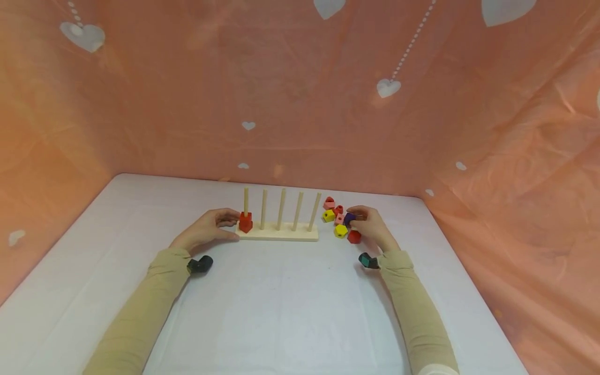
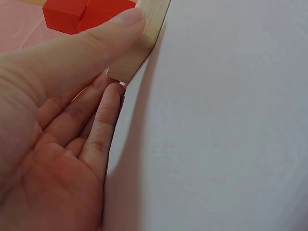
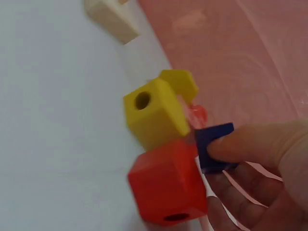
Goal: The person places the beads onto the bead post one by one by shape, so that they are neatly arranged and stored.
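A pale wooden peg stand (image 1: 281, 235) with several upright pegs stands on the table. Red blocks (image 1: 246, 222) sit on its leftmost peg. My left hand (image 1: 209, 228) holds the stand's left end, thumb (image 2: 103, 38) along the front edge and the other fingers around the back corner. Over on the right, my right hand (image 1: 370, 226) pinches a dark blue block (image 3: 214, 147) between thumb and fingers. A red block (image 3: 166, 185) and a yellow block (image 3: 155, 115), each with a hole, lie right beside those fingertips.
More loose blocks, pink (image 1: 339, 219), yellow (image 1: 328, 215) and red, cluster between the stand and my right hand. The white table (image 1: 281, 302) ends at the back against an orange cloth (image 1: 281, 140) with white hearts.
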Action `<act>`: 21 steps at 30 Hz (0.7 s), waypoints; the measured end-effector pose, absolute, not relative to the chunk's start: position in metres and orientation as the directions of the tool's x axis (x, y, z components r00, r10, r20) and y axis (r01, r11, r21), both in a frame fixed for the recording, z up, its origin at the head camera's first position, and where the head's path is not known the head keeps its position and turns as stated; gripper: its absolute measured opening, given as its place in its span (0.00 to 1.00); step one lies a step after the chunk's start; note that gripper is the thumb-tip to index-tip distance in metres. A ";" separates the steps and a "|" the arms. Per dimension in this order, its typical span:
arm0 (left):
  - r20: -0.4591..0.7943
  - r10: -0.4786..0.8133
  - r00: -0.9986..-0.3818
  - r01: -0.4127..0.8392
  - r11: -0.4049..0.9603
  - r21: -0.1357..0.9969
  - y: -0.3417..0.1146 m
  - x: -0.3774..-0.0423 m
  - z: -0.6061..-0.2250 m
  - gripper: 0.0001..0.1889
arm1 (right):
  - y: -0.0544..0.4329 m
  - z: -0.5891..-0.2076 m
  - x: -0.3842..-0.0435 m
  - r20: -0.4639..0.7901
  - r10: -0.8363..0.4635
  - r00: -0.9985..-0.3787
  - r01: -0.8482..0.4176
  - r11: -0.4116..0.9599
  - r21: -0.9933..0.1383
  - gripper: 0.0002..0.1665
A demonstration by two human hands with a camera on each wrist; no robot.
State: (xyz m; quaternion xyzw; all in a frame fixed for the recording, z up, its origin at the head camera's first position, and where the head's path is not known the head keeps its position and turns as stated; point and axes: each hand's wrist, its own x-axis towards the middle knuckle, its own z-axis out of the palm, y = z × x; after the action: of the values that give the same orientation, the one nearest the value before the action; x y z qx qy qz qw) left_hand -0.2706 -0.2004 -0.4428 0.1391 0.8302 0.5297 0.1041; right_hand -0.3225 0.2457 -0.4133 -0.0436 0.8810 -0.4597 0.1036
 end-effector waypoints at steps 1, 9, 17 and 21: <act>-0.030 0.338 -0.941 0.115 0.401 0.909 -0.200 -0.270 -0.443 0.35 | 0.247 -0.412 -0.322 -0.129 -0.171 -0.977 0.012 0.558 -0.830 0.22; -0.052 0.325 -0.944 0.089 0.405 0.910 -0.200 -0.268 -0.440 0.36 | 0.255 -0.395 -0.316 -0.011 -0.229 -0.973 -0.086 0.407 -0.909 0.25; -0.045 0.333 -0.942 0.101 0.406 0.908 -0.201 -0.269 -0.441 0.36 | 0.240 -0.374 -0.309 0.027 -0.299 -0.954 -0.138 0.355 -0.925 0.22; -0.034 0.346 -0.938 0.116 0.403 0.908 -0.201 -0.268 -0.440 0.36 | 0.226 -0.365 -0.306 -0.004 -0.309 -0.951 -0.098 0.314 -0.944 0.22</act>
State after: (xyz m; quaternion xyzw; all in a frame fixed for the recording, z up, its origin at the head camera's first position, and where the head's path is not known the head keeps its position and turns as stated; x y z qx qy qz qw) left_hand -0.2678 -0.2013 -0.4397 0.1390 0.8305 0.5282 0.1091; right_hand -0.3063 0.2263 -0.3653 -0.1264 0.8053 -0.5719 0.0920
